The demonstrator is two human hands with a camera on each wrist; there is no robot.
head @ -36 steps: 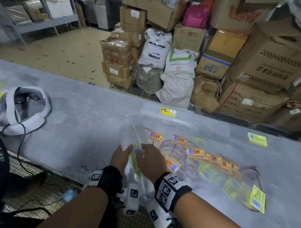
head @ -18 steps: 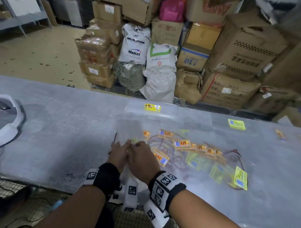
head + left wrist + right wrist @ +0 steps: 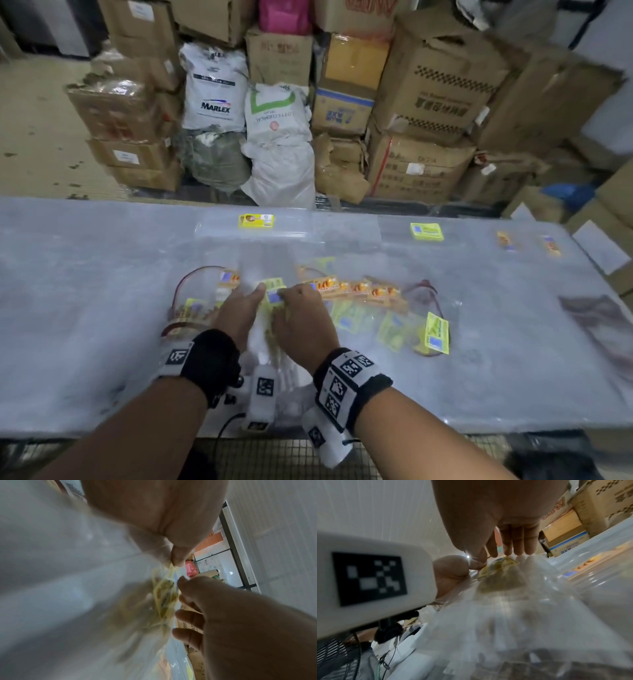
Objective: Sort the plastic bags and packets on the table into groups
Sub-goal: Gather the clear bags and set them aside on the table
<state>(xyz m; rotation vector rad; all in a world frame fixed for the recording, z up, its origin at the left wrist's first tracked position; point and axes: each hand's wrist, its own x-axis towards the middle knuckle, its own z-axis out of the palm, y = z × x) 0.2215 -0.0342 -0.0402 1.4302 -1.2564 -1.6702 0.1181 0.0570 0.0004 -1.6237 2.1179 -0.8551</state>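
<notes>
Lighting, head view: dim, flat, cool; no hard shadows on the table, only a soft dark patch at its right end. Wide-angle bend curves the cardboard boxes outward at the edges; corners smeared. Left wrist view: heavy motion blur, the clear plastic bag before my left hand a pale haze. Right wrist view: small glints on the plastic beside my right hand, foreground out of focus, grainy.
</notes>
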